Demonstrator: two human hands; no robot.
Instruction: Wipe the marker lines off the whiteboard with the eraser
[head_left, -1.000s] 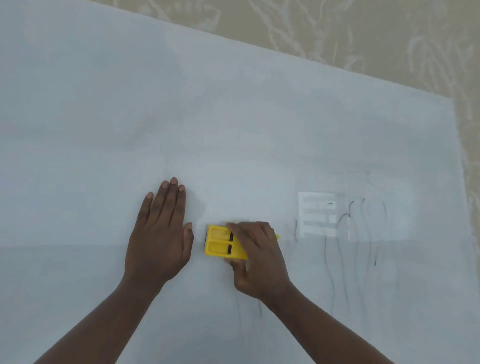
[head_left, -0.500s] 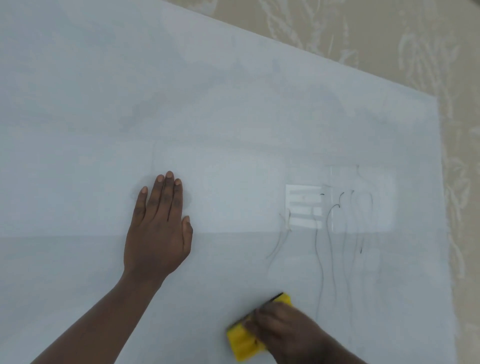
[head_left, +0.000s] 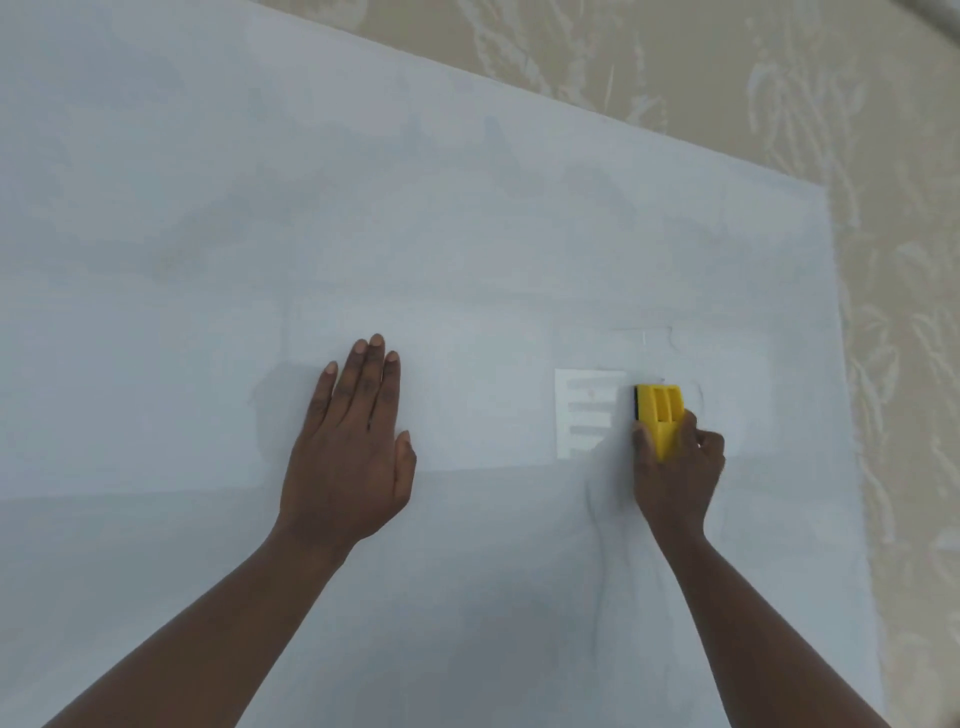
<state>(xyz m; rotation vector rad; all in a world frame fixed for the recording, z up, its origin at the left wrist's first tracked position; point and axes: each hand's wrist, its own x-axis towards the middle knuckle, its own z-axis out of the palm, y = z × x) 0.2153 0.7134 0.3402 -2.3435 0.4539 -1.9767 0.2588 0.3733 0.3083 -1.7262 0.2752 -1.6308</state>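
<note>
A large whiteboard (head_left: 467, 234) lies flat and fills most of the view. My right hand (head_left: 678, 467) grips a yellow eraser (head_left: 660, 413) with a black felt edge, pressed on the board at the right. Faint thin marker lines (head_left: 597, 525) run down the board just left of and below that hand; a few faint traces (head_left: 670, 335) show above the eraser. My left hand (head_left: 353, 441) rests flat on the board, palm down, fingers together, well left of the eraser.
A bright reflection with stripes (head_left: 584, 415) sits on the board just left of the eraser. A beige patterned cloth (head_left: 893, 260) lies beyond the board's top and right edges. The board's right edge (head_left: 844, 415) is close to my right hand.
My right hand carried the eraser from the bottom of the board up and to the right onto the patch of dark lines, most of which are gone. My left hand stayed flat.
</note>
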